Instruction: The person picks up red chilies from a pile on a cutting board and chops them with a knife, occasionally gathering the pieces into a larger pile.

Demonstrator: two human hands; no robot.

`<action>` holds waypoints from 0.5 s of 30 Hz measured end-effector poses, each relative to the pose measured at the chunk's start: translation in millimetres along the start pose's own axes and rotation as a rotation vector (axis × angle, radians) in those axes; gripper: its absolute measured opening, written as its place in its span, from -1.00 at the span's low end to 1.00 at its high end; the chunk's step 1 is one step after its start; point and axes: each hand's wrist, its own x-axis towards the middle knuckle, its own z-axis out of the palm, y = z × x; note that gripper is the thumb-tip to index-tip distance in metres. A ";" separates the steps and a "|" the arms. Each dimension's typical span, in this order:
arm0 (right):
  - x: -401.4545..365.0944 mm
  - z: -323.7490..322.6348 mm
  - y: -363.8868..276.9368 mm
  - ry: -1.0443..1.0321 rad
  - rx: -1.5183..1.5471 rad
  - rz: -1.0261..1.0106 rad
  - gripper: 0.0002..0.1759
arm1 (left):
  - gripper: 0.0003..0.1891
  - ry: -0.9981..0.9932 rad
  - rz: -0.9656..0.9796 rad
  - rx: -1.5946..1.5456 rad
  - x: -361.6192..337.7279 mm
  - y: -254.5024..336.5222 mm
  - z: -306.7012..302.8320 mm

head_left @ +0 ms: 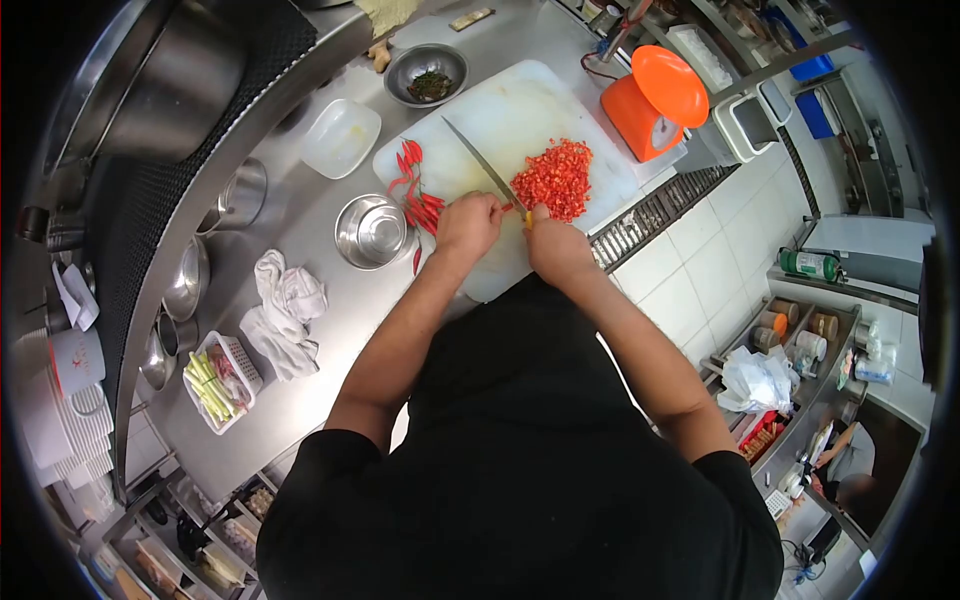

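My right hand [558, 248] is closed round the yellow handle of a kitchen knife [482, 162]. Its long blade points away and to the left over a white cutting board [520, 90]. Close beside it, my left hand [468, 230] pinches a red chili pepper [507, 208], of which only a small red end shows by the blade. A heap of chopped red chili [553, 182] lies on the board to the right of the blade. Whole red chilies [424, 210] lie at the board's left edge, near my left hand.
Left of the board stand a steel bowl [370, 232] and a white plastic tub [341, 138]; a bowl of dark herbs [430, 82] is behind. An orange scale [655, 105] stands right. A white cloth [285, 310] and a vegetable basket [240, 365] lie left. Another person [850, 455] is far right.
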 end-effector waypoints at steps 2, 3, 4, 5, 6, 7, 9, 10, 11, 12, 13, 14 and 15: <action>-0.1 -8.1 0.0 -0.027 0.001 -0.028 -0.68 | -0.90 -0.042 -0.015 -0.009 -1.6 -0.1 -2.2; -0.6 -16.5 -0.4 -0.034 0.000 -0.039 -0.67 | -0.90 -0.035 -0.007 -0.010 -1.4 -0.7 -1.4; -0.1 -23.5 0.2 -0.019 -0.010 -0.049 -0.68 | -0.90 -0.021 0.003 -0.011 0.5 -1.3 -0.9; -4.4 -26.1 0.5 -0.013 -0.018 -0.058 -0.68 | -0.90 -0.014 0.006 -0.013 -0.7 -3.0 0.6; -9.8 -25.5 0.9 -0.012 -0.025 -0.063 -0.68 | -0.90 -0.016 0.007 -0.018 -2.7 -3.0 1.1; -9.8 -18.1 2.4 0.001 -0.041 -0.058 -0.68 | -0.90 -0.015 0.009 -0.024 -2.5 -2.6 1.4; -4.4 2.9 4.7 0.030 -0.075 -0.052 -0.69 | -0.90 -0.017 0.015 -0.029 -0.5 -1.7 0.5; -2.6 8.2 6.3 0.022 -0.067 -0.044 -0.69 | -0.91 -0.026 0.018 -0.029 -1.2 -1.1 -0.1; 1.4 11.5 8.4 0.017 -0.061 -0.038 -0.69 | -0.91 -0.031 0.022 -0.028 -0.2 -0.2 -1.3; 5.3 7.7 6.0 0.015 -0.054 -0.038 -0.69 | -0.91 -0.016 0.033 -0.022 3.1 -0.1 -3.0; 2.6 6.7 5.0 0.011 -0.060 -0.057 -0.68 | -0.90 -0.014 0.043 -0.015 0.8 0.0 -3.1; -0.8 3.5 5.8 0.008 -0.066 -0.073 -0.68 | -0.90 -0.013 0.055 -0.008 -1.3 0.9 -2.9; 0.5 -5.9 5.2 0.016 -0.077 -0.094 -0.68 | -0.90 -0.007 0.057 -0.012 2.4 0.9 -2.8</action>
